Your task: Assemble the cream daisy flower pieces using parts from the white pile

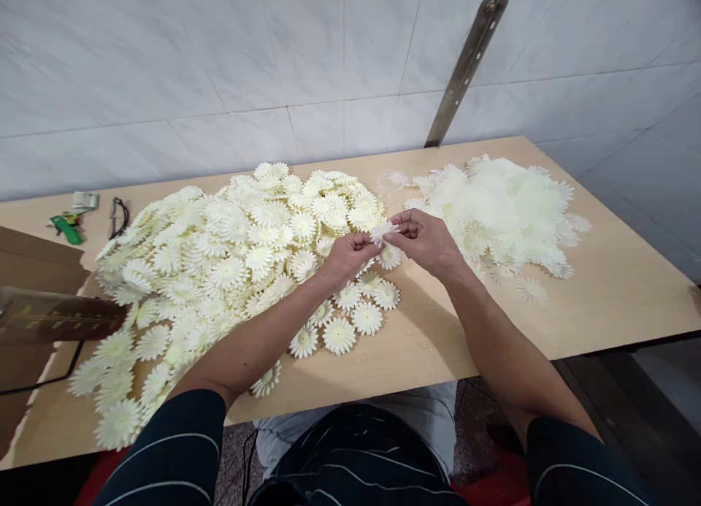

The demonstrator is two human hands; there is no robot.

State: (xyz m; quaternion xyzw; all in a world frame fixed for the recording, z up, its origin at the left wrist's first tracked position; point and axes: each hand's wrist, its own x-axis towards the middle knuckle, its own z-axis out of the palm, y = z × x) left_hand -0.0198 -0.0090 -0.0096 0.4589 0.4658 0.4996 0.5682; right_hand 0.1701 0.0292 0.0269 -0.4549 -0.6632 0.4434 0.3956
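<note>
Between my two hands, just over the table, is a small white flower piece (384, 232) with pointed petals. My left hand (353, 256) pinches its left side with thumb and forefinger. On the other side, my right hand (426, 242) grips its right edge, fingers closed. A large heap of cream artificial flowers (235, 250) spreads to the left, with several loose ones close below my hands. To the right lies a pile of thin, pale, translucent petal pieces (509, 207).
The wooden table (432, 345) backs onto a tiled wall. At its left stand a cardboard box (38, 272) and a brown cylindrical bottle (60, 316). Behind them lie a green tool (69, 228) and dark glasses (118, 217). A metal bar (468, 68) leans on the wall.
</note>
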